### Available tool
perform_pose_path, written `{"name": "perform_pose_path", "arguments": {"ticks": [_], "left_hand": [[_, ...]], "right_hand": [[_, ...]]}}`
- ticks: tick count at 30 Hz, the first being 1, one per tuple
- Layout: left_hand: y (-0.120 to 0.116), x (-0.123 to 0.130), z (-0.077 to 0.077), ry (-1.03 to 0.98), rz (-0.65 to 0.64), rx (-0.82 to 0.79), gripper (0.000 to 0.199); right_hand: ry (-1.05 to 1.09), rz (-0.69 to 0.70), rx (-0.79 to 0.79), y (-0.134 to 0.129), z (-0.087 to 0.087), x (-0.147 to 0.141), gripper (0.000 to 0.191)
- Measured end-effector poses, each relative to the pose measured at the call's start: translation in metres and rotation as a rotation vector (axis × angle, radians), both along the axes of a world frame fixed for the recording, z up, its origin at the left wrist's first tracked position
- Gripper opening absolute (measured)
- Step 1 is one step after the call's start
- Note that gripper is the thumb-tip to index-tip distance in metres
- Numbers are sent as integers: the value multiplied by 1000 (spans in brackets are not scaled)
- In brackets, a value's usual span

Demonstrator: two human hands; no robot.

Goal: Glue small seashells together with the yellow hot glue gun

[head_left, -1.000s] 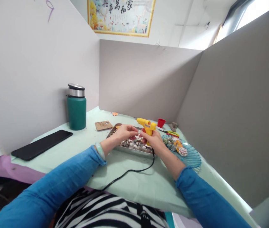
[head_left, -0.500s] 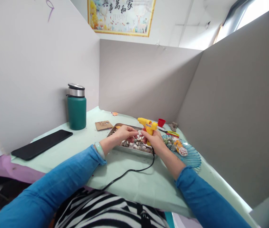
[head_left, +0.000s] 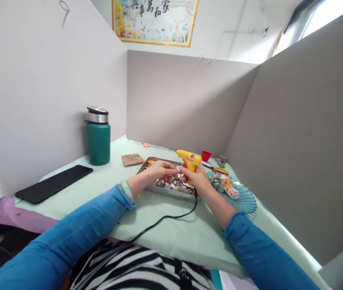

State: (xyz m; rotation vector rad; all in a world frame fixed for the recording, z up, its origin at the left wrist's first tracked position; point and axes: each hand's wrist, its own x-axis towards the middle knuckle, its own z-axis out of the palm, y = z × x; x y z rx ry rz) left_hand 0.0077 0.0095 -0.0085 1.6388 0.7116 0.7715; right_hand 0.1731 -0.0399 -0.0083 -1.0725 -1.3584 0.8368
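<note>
My right hand is closed round the handle of a yellow glue gun, whose nozzle points left and away from me. A black cord runs from its handle down toward my lap. The fingers of my left hand are pinched together just left of the right thumb; what they hold is too small to make out. A small whitish piece shows between the two hands. Both hands are over a metal tray of small shells and pebbles, partly hidden by them.
A blue ribbed plate with shells stands at right, near scissors and a red cup. At left are a green flask, a black phone and a cardboard piece. Grey partitions enclose the table.
My left fingertips have moved slightly right, closer to the right thumb. The glue gun stays almost where it was.
</note>
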Motion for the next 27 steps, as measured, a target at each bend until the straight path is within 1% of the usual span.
{"name": "perform_pose_path", "arguments": {"ticks": [3,7,16,21,24,27], "left_hand": [[3,0,-3,22,-6,3,35],[3,0,-4,-13,-45,-6,31],[-1,0,0,-96,-108,-99,30],[-4,1,2,-101,-102,-133,32],[-6,2,4,-121,-79,-165,32],[-3,1,4,-153,-48,-209,34]], "right_hand": [[-40,27,16,1,-1,1,30],[-71,63,40,2,-1,2,32],[-103,50,47,3,-1,3,38],[-106,54,56,3,-2,2,38],[-110,55,92,2,-1,3,33],[-90,43,110,2,0,4,32]]}}
